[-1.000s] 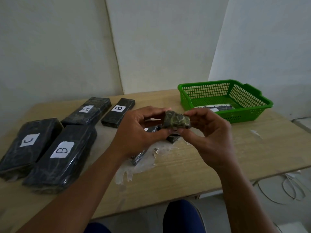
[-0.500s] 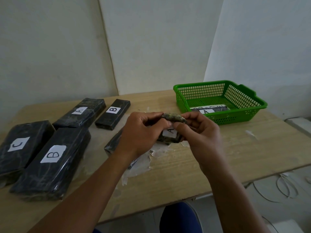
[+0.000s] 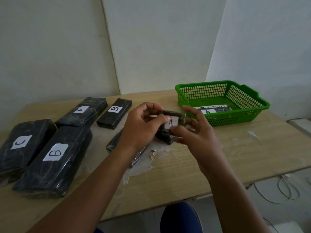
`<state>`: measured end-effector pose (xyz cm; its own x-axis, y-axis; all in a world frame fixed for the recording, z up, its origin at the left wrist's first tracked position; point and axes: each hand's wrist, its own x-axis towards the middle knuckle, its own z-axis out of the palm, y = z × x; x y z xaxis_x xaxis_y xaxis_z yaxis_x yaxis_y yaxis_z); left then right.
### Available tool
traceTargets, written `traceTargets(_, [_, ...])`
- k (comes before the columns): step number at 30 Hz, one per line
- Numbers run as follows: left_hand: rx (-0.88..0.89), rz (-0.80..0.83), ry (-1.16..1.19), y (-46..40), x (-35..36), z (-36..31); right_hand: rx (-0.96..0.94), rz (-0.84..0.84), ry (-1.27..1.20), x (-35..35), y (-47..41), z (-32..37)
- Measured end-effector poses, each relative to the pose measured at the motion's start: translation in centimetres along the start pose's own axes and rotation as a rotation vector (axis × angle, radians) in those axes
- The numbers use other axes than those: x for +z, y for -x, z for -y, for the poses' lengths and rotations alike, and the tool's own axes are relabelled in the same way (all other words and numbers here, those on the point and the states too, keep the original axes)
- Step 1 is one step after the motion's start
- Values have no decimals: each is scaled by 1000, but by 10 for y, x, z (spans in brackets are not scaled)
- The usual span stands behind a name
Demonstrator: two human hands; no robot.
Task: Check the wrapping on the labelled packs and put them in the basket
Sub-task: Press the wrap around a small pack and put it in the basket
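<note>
Head view: left hand (image 3: 143,125) and right hand (image 3: 195,133) both pinch the small pack labelled A (image 3: 173,122) above the table (image 3: 218,158) centre, label up, likely for wrap inspection. Green basket (image 3: 252,108) waits at the far right corner.

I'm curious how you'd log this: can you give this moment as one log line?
step: checking wrap | both hands hold small pack A | basket: one A pack | table: four labelled packs waiting

1 head cam, fwd-down, close over table (image 3: 218,158)
</note>
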<state>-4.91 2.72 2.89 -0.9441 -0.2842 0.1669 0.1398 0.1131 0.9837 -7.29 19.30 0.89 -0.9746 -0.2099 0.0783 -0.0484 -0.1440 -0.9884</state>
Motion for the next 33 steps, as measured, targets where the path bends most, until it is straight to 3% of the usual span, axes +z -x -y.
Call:
traceTargets(3, [59,76,-57,-2,-1,-2,-140,51,168,2,2,7])
traceTargets(9, [60,37,78,3,0,-3,-148,-113,52,9,3,13])
traceTargets(15, [191,154,104,5,-12,-7,-242,-29,83,-1,6,18])
traceTargets(24, [328,125,27,6,-18,-14,-468,2,145,-1,9,20])
traceTargets(30, [445,7,-68,10,-12,-15,-419,36,34,3,8,23])
traceTargets(33, [418,-19,-50,10,-10,-15,-411,16,71,3,8,22])
